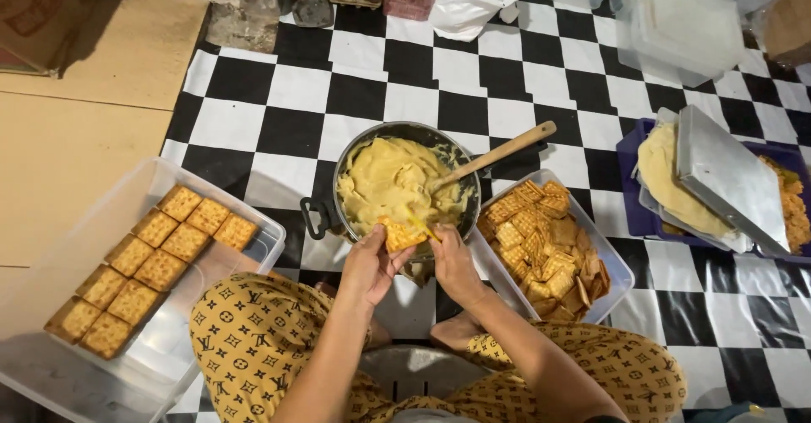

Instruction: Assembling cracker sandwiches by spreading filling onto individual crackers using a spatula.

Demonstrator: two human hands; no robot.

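My left hand [369, 264] holds a square cracker [399, 235] over the near rim of a dark metal pot [325, 212]. The pot is filled with thick yellow paste [384, 178]. My right hand [452, 263] grips a small yellow spreader [420, 224] whose tip rests on the cracker. A wooden spoon [498, 154] stands in the paste, its handle leaning out to the right. Both hands meet just above my crossed legs in patterned yellow trousers.
A clear box [51, 305] on the left holds rows of filled crackers [156, 258]. A clear tub [621, 275] at right is heaped with plain crackers [545, 246]. Farther right, a metal tray [731, 178] covers dough in a purple crate. Plastic containers and bags line the far edge of the checkered mat.
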